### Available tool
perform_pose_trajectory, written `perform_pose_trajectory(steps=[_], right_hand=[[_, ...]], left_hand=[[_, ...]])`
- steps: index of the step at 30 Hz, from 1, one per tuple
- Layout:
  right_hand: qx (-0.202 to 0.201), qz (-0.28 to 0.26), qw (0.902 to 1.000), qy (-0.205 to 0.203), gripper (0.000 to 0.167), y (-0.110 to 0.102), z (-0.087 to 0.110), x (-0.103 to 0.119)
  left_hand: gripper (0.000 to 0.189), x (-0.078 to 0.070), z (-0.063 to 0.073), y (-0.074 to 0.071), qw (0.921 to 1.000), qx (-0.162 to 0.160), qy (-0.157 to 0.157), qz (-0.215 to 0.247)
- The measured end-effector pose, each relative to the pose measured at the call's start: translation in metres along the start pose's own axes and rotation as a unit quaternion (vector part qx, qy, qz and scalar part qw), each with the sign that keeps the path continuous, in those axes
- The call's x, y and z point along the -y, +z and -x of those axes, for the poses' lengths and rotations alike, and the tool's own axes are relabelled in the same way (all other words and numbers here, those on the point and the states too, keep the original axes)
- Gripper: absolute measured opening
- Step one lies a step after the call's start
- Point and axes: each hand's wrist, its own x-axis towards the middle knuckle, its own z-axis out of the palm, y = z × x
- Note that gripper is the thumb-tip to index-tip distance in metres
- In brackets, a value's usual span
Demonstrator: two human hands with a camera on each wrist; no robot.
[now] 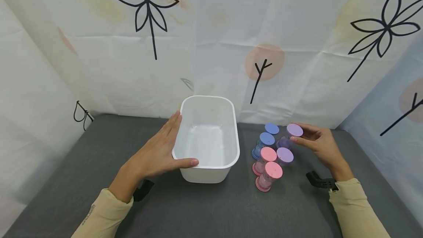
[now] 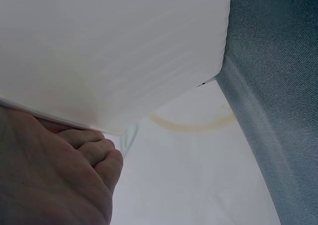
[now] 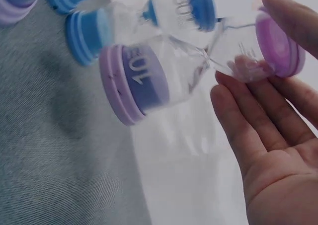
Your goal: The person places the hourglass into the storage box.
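Observation:
A white plastic tub (image 1: 205, 175) stands on the dark table. My left hand (image 1: 155, 153) rests on its left side, fingers stretched along the outer wall and thumb across the near rim. From the left wrist view, the fingers (image 2: 97, 150) lie just under the rim. On the right, my right hand (image 1: 318, 142) holds a purple sand timer (image 1: 295, 130) by one capped end, between thumb and fingers. The right wrist view shows that sand timer tilted, with "10" on its far cap (image 3: 119, 86). Beside it stand blue timers (image 1: 267, 139), pink timers (image 1: 273, 170) and another purple timer (image 1: 285, 155).
A grey cloth covers the table (image 1: 231, 212). White fabric printed with flowers and trees (image 1: 218, 47) hangs behind and along both sides. The timers form a close group between the tub and my right hand.

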Motion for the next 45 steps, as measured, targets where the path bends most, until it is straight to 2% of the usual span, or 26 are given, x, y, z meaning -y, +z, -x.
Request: perform_pose_trajectory(steps=[5,10,12,16,22,26,30,32,37,41,45], right_hand=[[-0.058,-0.002,0.9983,-0.007,0.046,-0.003,0.0,0.01],[-0.083,-0.073,0.9938,-0.014,0.045,-0.007,-0.006,0.028],[-0.083,-0.106,0.9907,-0.022,0.044,-0.009,-0.012,0.037],[-0.076,-0.124,0.9882,-0.047,0.041,-0.008,-0.028,0.06],[-0.027,-0.137,0.9881,-0.064,0.038,0.01,-0.062,0.099],[0.011,-0.185,0.9793,-0.081,0.034,0.035,-0.092,0.125],[0.039,-0.216,0.973,-0.071,0.033,0.072,-0.122,0.145],[0.048,-0.199,0.9775,-0.053,0.035,0.095,-0.134,0.151],[0.074,-0.111,0.9911,0.005,0.041,0.151,-0.157,0.151],[0.103,-0.076,0.9902,0.056,0.043,0.186,-0.166,0.143],[0.12,-0.05,0.9864,0.1,0.042,0.211,-0.172,0.137]], left_hand=[[0.129,-0.001,0.0,0.0,1.0,0.003,0.0,0.005],[0.129,-0.001,0.0,0.001,1.0,0.002,0.001,0.005],[0.128,-0.001,0.0,0.001,1.0,0.001,0.001,0.005],[0.128,-0.001,0.0,-0.001,1.0,0.001,0.003,0.005],[0.129,-0.001,-0.001,0.0,1.0,0.002,0.002,0.008],[0.129,-0.001,-0.001,0.0,0.9999,0.004,0.001,0.012],[0.13,-0.001,-0.001,0.0,0.9999,0.003,0.002,0.012],[0.13,-0.001,-0.001,-0.001,0.9999,0.001,0.003,0.012],[0.13,0.0,-0.002,0.0,0.9999,-0.002,0.005,0.016],[0.13,0.0,-0.002,0.0,0.9999,0.005,0.0,0.012],[0.13,-0.001,-0.002,-0.001,0.9999,0.009,-0.003,0.007]])
